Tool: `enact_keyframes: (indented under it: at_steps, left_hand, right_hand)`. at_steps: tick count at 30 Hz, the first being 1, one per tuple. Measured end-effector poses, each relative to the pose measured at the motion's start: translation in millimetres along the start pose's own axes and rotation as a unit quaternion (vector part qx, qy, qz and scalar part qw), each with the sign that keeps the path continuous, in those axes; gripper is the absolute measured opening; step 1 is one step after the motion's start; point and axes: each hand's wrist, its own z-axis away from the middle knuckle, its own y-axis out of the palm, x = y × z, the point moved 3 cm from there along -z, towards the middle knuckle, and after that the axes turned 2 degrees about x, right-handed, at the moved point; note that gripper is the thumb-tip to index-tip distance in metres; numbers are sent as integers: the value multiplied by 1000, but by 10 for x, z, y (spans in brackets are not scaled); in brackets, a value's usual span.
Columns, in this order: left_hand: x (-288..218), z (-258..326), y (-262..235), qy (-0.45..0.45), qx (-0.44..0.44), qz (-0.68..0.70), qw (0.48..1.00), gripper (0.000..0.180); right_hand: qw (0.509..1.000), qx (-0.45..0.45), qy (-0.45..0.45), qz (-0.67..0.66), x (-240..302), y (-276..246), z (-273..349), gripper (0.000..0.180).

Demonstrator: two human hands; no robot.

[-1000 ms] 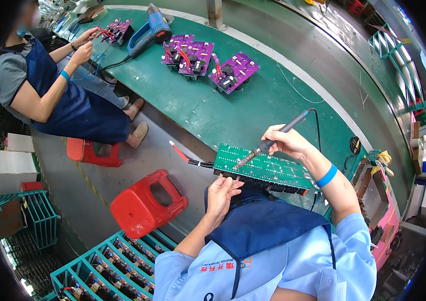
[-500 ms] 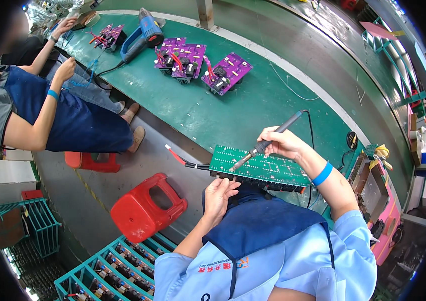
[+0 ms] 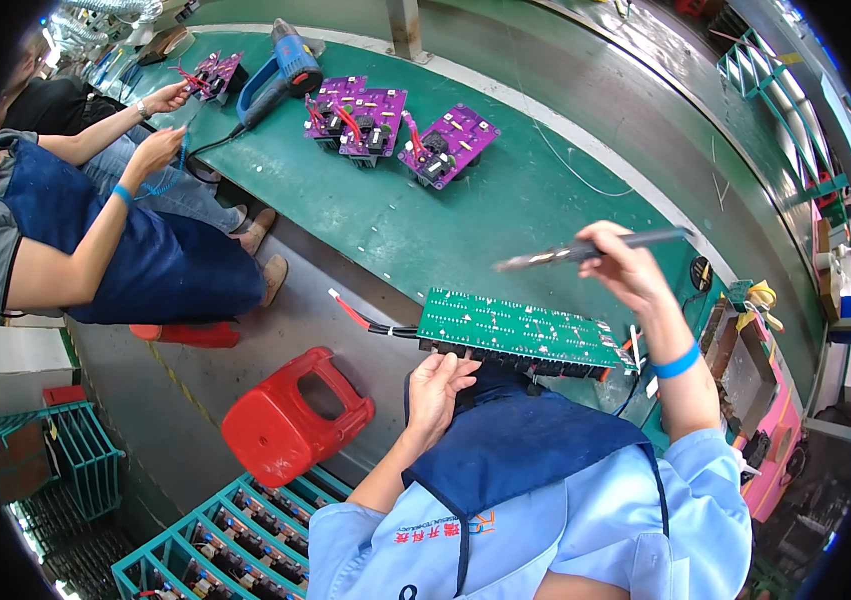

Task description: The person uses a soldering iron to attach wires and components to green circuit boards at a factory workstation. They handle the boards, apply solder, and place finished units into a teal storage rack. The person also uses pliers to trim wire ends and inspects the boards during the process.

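Note:
A long green circuit board [image 3: 515, 328] lies solder side up at the table's near edge, black parts showing along its underside. My left hand [image 3: 437, 388] grips its near left edge between thumb and fingers. Red and black wires [image 3: 370, 322] stick out from the board's left end. Above and beyond the board's right half, my right hand [image 3: 625, 262] is closed around a soldering iron [image 3: 580, 250]. The iron's tip points left and is clear of the board. A blue band circles my right wrist.
Several purple circuit boards [image 3: 450, 145] and a blue heat gun [image 3: 295, 65] lie farther back on the green table [image 3: 365, 215]. A co-worker [image 3: 115, 220] works at the left. A red stool [image 3: 295, 415] and a teal rack [image 3: 235, 545] stand left of me. A pink-sided box [image 3: 770, 440] is at right.
My right hand has lifted the soldering iron off the board and moved it right and away, tilting it nearly level. My left hand stays on the board. The co-worker's hands have shifted toward a purple board.

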Motion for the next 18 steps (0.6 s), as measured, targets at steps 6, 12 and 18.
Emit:
enact_keyframes:
  at_steps: [6, 12, 18]
  left_hand:
    - [-75, -64, 91, -8, 17, 11, 1000, 15]
    - [-271, -238, 312, -19, 54, -5, 998, 14]
    - [-399, -306, 434, -20, 91, 37, 995, 13]
  right_hand:
    - [951, -205, -182, 141, 217, -536, 928, 33]
    - [856, -323, -196, 354, -184, -689, 1242, 24]
    - [861, -361, -190, 305, -401, -662, 1146, 28]
